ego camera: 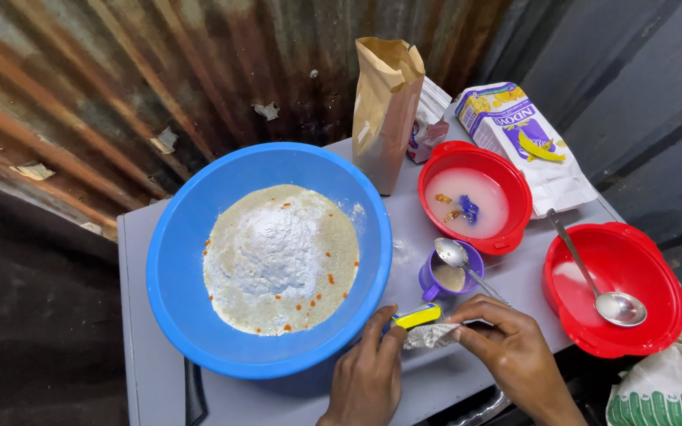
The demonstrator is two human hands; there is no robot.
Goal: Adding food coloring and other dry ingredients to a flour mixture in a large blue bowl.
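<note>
Left hand: thumb and forefinger pinched on the yellow-and-blue end of a small sachet. Right hand: fingers curled down over the crumpled silver end of the same sachet, gripping it from the other side. So both hands closed on one packet, neither free

Sachet lies between the two sets of fingertips, long axis roughly left-right and slightly tilted, yellow end higher and toward the left hand, silver end lower toward the right. It sits just above the grey tabletop, at the near rim of the blue basin, right beside it; can't tell if it touches the rim

Key relation: basin opening is up and left of the sachet, so the left hand is the nearer one to it. The right hand is nearer the small purple cup, which stands just behind the fingers with a spoon resting in it, handle running toward the right hand

Basin holds a mound of white powder over a coarser beige layer with orange flecks

Further out: red bowl with cloudy liquid and bits in it, second red bowl at right holding a metal spoon, brown paper bag upright behind the basin, white flour-type bag lying behind the red bowls, corrugated metal wall beyond
</note>
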